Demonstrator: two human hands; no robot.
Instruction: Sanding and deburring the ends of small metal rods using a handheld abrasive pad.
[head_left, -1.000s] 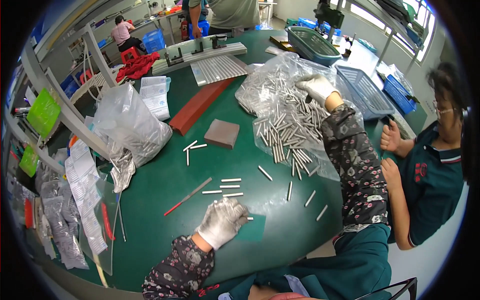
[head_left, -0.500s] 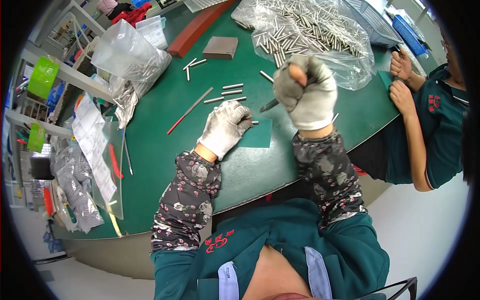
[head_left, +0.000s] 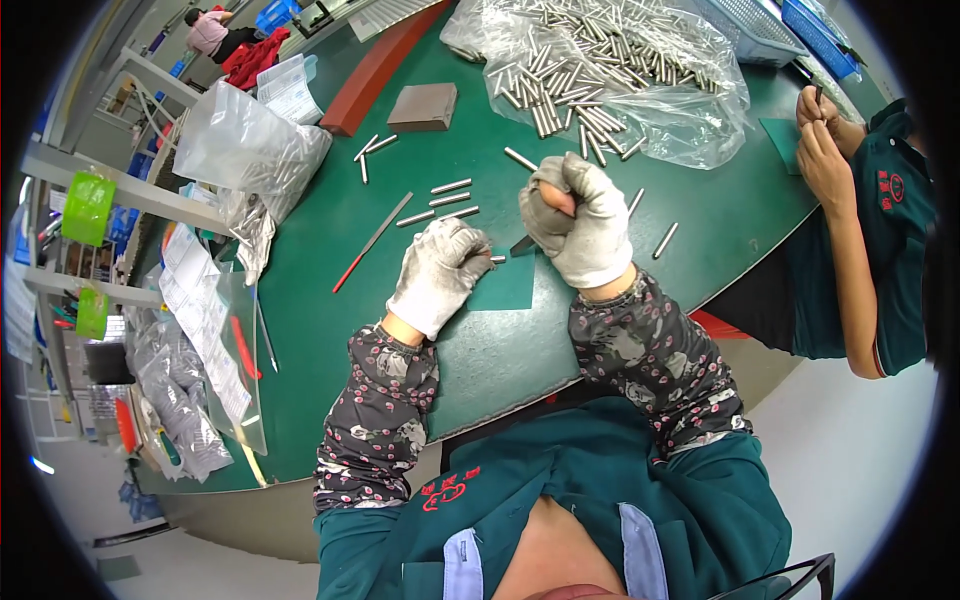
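Observation:
My left hand [head_left: 440, 275], in a whitish work glove, rests on the green table with its fingers closed around a short metal pin [head_left: 497, 259]. Only the pin's end shows, over a small green sheet [head_left: 508, 290]. My right hand [head_left: 580, 222], gloved with a bare thumb tip showing, is curled round a dark, slim tool [head_left: 522, 245]. Most of that tool is hidden in the fist; its tip points at the pin's end. Several loose pins [head_left: 449, 199] lie just beyond my left hand. Another pin [head_left: 665, 240] lies right of my right hand.
A heap of metal pins [head_left: 600, 75] lies on clear plastic at the far side. A red-handled file [head_left: 372, 243], a grey-brown block [head_left: 423, 107] and a reddish bar [head_left: 385, 65] lie leftward. A plastic bag [head_left: 250, 145] stands at left. A co-worker's hands [head_left: 828, 140] work at right.
My right hand has come down and left, bringing the dark tool's tip near the pin's end. My left hand keeps its hold. The whole view has shifted slightly.

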